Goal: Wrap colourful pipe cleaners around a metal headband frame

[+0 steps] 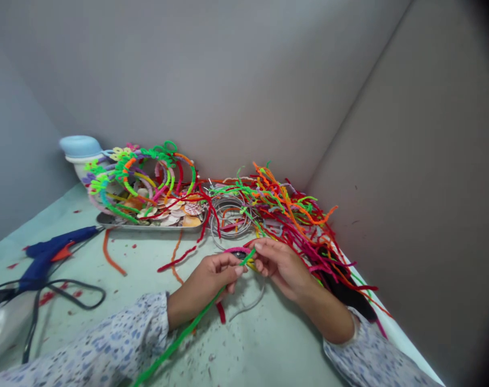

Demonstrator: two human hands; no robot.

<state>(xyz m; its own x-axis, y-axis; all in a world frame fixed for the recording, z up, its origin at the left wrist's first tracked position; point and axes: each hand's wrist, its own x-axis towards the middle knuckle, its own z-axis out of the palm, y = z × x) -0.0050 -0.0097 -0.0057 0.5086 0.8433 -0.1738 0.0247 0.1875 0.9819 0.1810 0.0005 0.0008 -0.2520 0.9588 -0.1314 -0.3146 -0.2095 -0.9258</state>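
Note:
A green pipe cleaner [183, 334] runs from the bottom edge up through my left hand [210, 277], whose thumb and fingers pinch it. My right hand [282, 266] pinches the same pipe cleaner near its upper end. Between the hands, a pink pipe cleaner piece [235, 250] and a bit of yellow show just behind the green one; whether they are joined to it I cannot tell. A grey wire end [248, 307] curves over the table below my fingers. Beyond my hands lies a coil of silver wire [230, 215].
Colourful pipe-cleaner rings [147, 166] rest over a metal tray [155, 228] of seashells. A tangled pile of pipe cleaners [288, 204] spreads along the right edge. At left lie a blue glue gun [40, 266] with its black cord and a white bottle with a blue lid [80, 146].

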